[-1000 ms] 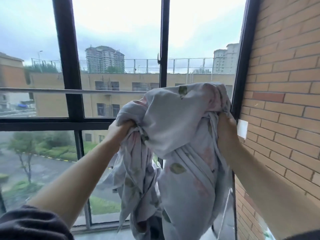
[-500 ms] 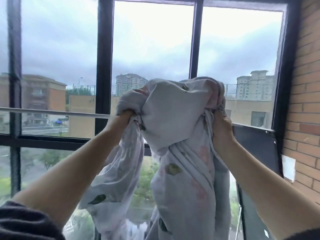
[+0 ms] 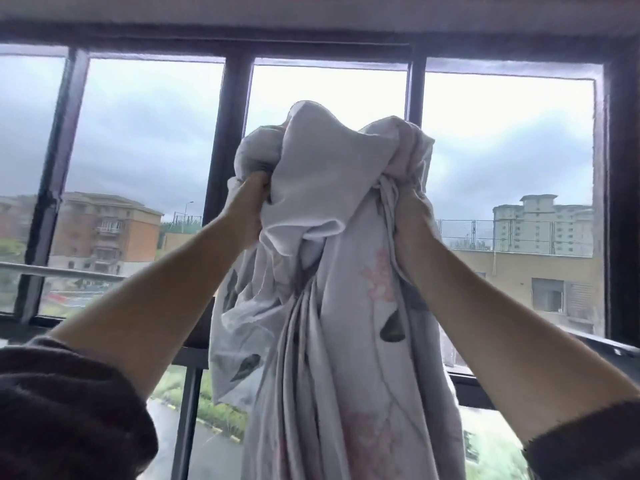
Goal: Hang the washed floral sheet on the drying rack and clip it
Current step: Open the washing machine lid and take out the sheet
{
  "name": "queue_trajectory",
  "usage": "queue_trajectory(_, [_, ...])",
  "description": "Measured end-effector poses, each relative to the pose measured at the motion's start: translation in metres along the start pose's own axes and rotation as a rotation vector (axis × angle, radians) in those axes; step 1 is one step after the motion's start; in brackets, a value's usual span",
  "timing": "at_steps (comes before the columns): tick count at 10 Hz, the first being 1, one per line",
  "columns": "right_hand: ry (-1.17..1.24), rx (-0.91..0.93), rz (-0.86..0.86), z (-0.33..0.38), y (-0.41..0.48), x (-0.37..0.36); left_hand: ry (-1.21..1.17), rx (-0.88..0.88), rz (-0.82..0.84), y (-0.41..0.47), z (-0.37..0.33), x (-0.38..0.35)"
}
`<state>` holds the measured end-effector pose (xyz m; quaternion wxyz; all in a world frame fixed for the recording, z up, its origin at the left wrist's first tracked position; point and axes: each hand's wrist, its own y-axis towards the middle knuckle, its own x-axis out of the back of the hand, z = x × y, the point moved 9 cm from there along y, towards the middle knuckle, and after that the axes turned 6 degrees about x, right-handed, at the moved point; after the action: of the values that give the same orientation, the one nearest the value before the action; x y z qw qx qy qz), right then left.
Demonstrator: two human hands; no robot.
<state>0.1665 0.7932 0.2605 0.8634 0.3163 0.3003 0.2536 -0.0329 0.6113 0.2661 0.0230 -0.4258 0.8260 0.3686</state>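
The left hand (image 3: 250, 202) is closed tight round a gathered fold of the floral sheet (image 3: 332, 306), its fingertips buried in the cloth so that only the knuckles and wrist show. The right hand (image 3: 410, 211) grips another bunch of the same sheet just beside it, and its fingers too are mostly covered by fabric. Between the two fists the sheet rises in a crumpled mound, held high with both arms stretched up and forward, and from there it hangs in long pleats, pale with pink flowers and dark green leaves. Its lower end is cut off by the bottom edge of the view. Dark sleeves (image 3: 62, 410) are pushed back on both forearms. Behind the cloth stands a dark-framed window (image 3: 225, 133); the sheet hides part of its middle panes and lower bar. A grey rail (image 3: 62, 271) crosses the left pane. Outside are blurred buildings (image 3: 104, 230) and an overcast sky.
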Motion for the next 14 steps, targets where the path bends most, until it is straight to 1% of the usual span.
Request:
queue_trajectory(1, [-0.045,0.064,-0.045,0.015,0.025,-0.022,-0.044,-0.113,-0.003,0.016,-0.028,-0.012])
queue_trajectory(2, [-0.057,0.119,-0.077,0.024,0.045,-0.034,0.047,-0.209,0.006,0.043,-0.043,-0.021])
queue_trajectory(3, [-0.046,0.177,-0.15,0.026,0.068,-0.043,0.114,-0.262,0.02,0.071,-0.051,-0.029])
queue_trajectory(4, [-0.127,0.192,-0.194,0.008,0.093,-0.053,0.118,-0.265,0.114,0.097,-0.041,-0.039])
queue_trajectory(5, [-0.215,0.165,-0.186,-0.028,0.107,-0.052,0.19,-0.257,0.118,0.118,-0.007,-0.037])
queue_trajectory(6, [-0.445,0.054,-0.169,-0.086,0.11,-0.038,0.336,-0.105,0.085,0.133,0.066,-0.02])
queue_trajectory(7, [-0.605,-0.102,-0.061,-0.16,0.107,-0.029,0.672,0.217,0.195,0.141,0.153,-0.001])
queue_trajectory(8, [-0.942,-0.306,0.159,-0.208,0.082,-0.026,1.241,0.583,0.417,0.129,0.234,0.034])
queue_trajectory(9, [-1.244,-0.491,0.458,-0.244,0.061,-0.026,1.6,0.738,0.714,0.104,0.266,0.053])
queue_trajectory(10, [-1.338,-0.54,0.637,-0.259,0.054,-0.032,1.755,0.608,0.845,0.1,0.271,0.045])
queue_trajectory(11, [-1.38,-0.422,0.584,-0.25,0.062,-0.04,1.655,0.399,0.809,0.096,0.258,0.022])
queue_trajectory(12, [-1.376,-0.275,0.504,-0.239,0.066,-0.041,1.422,0.274,0.725,0.08,0.235,0.009])
queue_trajectory(13, [-1.307,-0.02,0.337,-0.213,0.073,-0.035,1.491,0.058,0.651,0.064,0.205,0.018])
queue_trajectory(14, [-1.268,0.125,0.365,-0.196,0.057,-0.035,1.546,-0.064,0.654,0.051,0.189,0.038])
